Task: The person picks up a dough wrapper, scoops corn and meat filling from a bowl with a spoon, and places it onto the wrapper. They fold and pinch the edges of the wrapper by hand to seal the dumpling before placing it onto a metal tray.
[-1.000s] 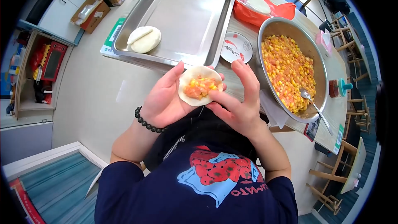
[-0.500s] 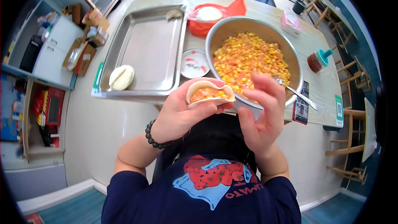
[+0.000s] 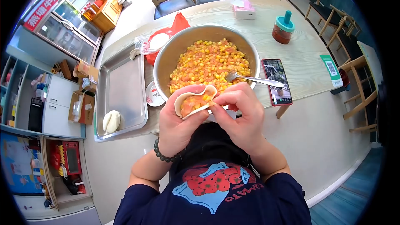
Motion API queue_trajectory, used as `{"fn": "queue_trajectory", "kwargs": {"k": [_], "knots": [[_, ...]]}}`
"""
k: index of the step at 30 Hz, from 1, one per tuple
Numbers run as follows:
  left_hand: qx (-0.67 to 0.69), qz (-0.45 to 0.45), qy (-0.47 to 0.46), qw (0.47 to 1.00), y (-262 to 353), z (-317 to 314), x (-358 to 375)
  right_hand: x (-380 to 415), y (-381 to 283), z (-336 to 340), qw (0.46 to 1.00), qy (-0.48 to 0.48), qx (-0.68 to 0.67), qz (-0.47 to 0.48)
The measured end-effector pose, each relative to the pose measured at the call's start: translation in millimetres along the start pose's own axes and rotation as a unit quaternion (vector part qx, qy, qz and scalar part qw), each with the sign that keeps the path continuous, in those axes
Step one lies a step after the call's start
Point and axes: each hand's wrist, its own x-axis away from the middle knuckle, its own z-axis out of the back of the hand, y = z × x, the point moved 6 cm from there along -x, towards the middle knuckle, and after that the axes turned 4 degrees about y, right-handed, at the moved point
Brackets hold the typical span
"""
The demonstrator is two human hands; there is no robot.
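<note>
The left hand cradles a dough wrapper, folded partway with its mouth upward, likely so the filling stays inside. The right hand pinches the wrapper's right end between thumb and forefinger, seemingly to bring its edges together there. The big bowl stands on the desk just beyond both hands, probably for easy reach, its spoon handle leaning out past the right hand. Both forearms angle inward, wrists low; the left thumb lies along the wrapper's near side.
</note>
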Motion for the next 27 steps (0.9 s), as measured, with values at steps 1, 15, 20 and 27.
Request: {"fn": "queue_trajectory", "kwargs": {"k": [1, 15, 20, 27], "knots": [[-0.003, 0.001, -0.003, 1.000, -1.5, -1.8, -0.5, -0.1, 0.7, 2.2, 1.000, 0.004, -0.001, 0.000], [0.039, 0.128, -0.123, 0.983, -1.1, 1.5, -7.6, -8.6, -11.5, 15.6, 0.995, -0.064, 0.037, 0.062], [0.039, 0.152, -0.175, 0.972, 6.0, 8.6, -9.3, -11.3, -13.2, 10.0, 0.995, -0.100, 0.023, 0.006], [0.112, 0.341, -0.145, 0.922, -3.5, 17.3, -1.8, -11.3, -28.2, -1.4, 0.983, -0.135, 0.066, 0.108]]}}
